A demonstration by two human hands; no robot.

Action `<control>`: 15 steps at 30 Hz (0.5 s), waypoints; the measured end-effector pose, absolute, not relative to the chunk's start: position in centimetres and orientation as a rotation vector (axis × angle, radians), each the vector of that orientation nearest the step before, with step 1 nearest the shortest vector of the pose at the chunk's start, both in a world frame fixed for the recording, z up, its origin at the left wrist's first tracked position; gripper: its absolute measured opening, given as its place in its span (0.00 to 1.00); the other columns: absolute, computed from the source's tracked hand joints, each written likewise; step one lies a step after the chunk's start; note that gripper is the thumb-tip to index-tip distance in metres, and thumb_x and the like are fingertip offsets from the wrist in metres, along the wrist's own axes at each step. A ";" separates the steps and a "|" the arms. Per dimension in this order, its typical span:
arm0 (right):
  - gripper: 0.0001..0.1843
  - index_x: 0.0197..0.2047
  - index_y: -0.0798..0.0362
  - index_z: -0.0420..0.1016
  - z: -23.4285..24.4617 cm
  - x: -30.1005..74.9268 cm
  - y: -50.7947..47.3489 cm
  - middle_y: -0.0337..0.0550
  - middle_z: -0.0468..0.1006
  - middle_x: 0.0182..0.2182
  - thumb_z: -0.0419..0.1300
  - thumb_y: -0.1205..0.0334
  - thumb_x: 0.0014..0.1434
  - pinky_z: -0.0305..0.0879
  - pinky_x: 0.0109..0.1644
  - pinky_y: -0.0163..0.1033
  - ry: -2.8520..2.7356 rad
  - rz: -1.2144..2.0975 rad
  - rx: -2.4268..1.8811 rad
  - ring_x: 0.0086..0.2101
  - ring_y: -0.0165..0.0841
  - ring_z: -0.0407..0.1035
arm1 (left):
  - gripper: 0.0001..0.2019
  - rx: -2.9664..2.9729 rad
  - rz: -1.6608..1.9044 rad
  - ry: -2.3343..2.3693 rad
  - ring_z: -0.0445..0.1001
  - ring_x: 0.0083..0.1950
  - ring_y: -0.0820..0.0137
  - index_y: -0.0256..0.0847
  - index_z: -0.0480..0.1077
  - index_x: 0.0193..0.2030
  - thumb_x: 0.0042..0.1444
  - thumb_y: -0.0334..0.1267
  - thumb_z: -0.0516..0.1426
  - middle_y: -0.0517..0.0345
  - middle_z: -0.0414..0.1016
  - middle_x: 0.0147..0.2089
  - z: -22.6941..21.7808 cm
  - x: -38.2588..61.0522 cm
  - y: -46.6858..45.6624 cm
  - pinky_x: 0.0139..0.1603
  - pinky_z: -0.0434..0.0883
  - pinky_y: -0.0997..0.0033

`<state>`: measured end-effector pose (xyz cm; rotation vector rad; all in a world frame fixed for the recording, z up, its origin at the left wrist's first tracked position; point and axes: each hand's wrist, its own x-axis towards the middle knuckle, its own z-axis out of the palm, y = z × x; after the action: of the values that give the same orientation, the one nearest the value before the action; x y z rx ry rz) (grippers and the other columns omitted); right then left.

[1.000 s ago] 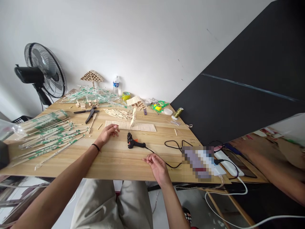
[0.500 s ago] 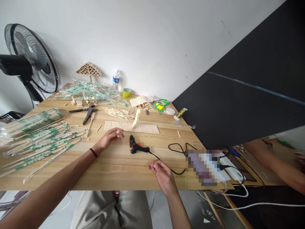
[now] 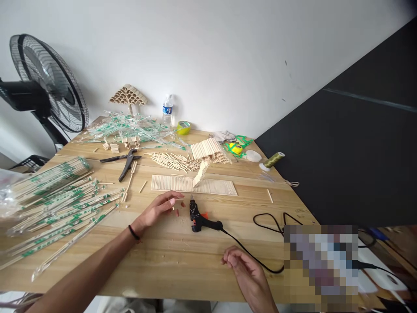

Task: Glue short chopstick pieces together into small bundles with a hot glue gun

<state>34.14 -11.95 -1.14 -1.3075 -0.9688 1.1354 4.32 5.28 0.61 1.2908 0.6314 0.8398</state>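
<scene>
The hot glue gun [image 3: 202,219] lies just right of the left hand [image 3: 157,212], which lies flat and empty (nozzle pointing away); the right hand [image 3: 249,274], loosely curled and empty, is farther off.

Pale wood, black plastic

The worktop [image 3: 169,261] is matt, grained wood; the glue gun [image 3: 203,219] is black plastic; the stick mat [image 3: 192,184] is bare wood; the chopstick wrappers [image 3: 61,195] are glossy.
</scene>
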 end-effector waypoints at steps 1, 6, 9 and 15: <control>0.22 0.30 0.51 0.82 -0.9 34.0 -12.0 0.45 0.76 0.31 0.72 0.41 0.62 0.71 0.41 0.42 -0.962 1.140 -1.307 0.34 0.39 0.71 | 0.24 1.293 0.837 0.635 0.81 0.47 0.58 0.41 0.77 0.62 0.71 0.57 0.59 0.43 0.81 0.56 0.6 4.2 5.3 0.48 0.76 0.60; 0.21 0.33 0.50 0.81 0.3 34.0 -11.4 0.45 0.77 0.31 0.65 0.43 0.70 0.71 0.40 0.43 -1.099 1.102 -1.335 0.33 0.40 0.71 | 0.22 1.295 0.825 0.651 0.80 0.49 0.58 0.43 0.78 0.62 0.72 0.55 0.58 0.43 0.81 0.57 0.4 3.9 5.5 0.45 0.75 0.63; 0.11 0.39 0.46 0.83 0.9 34.6 -9.1 0.48 0.81 0.38 0.64 0.52 0.72 0.74 0.50 0.48 -1.416 0.879 -1.352 0.41 0.45 0.75 | 0.23 1.281 0.821 0.700 0.81 0.46 0.58 0.41 0.78 0.63 0.71 0.55 0.59 0.40 0.82 0.57 0.1 3.8 5.6 0.44 0.74 0.63; 0.17 0.53 0.45 0.81 -0.2 34.8 -3.1 0.53 0.82 0.51 0.70 0.68 0.61 0.73 0.59 0.64 -1.814 0.630 -1.421 0.53 0.55 0.74 | 0.25 1.218 0.856 0.772 0.81 0.41 0.61 0.39 0.78 0.60 0.68 0.57 0.62 0.41 0.83 0.52 0.4 3.9 5.6 0.42 0.74 0.63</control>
<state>34.76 -3.14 -0.19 -1.4210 -1.8141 0.6304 3.88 5.62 0.39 1.2178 0.7724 0.8562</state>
